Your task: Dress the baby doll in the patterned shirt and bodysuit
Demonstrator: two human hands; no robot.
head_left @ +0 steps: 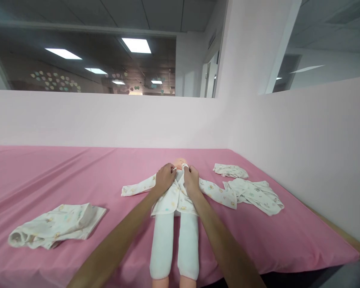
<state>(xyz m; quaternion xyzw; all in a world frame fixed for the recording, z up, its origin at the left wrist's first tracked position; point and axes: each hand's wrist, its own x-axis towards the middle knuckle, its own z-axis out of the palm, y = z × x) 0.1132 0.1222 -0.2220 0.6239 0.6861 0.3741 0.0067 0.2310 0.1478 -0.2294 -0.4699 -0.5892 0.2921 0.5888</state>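
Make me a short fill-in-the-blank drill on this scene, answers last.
1. The sheet under the doll is ____ in colour.
2. The left hand and right hand grip the printed top; the crumpled clothes by the wall lie nearer the ____ hand.
3. Only ____ loose garment lies on the person's left.

Missing words: pink; right; one.

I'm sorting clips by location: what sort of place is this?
Perhaps an infant-care training room: a white-clothed baby doll lies on a broad pink cloth-covered surface, with small white printed fabric garments on both sides.
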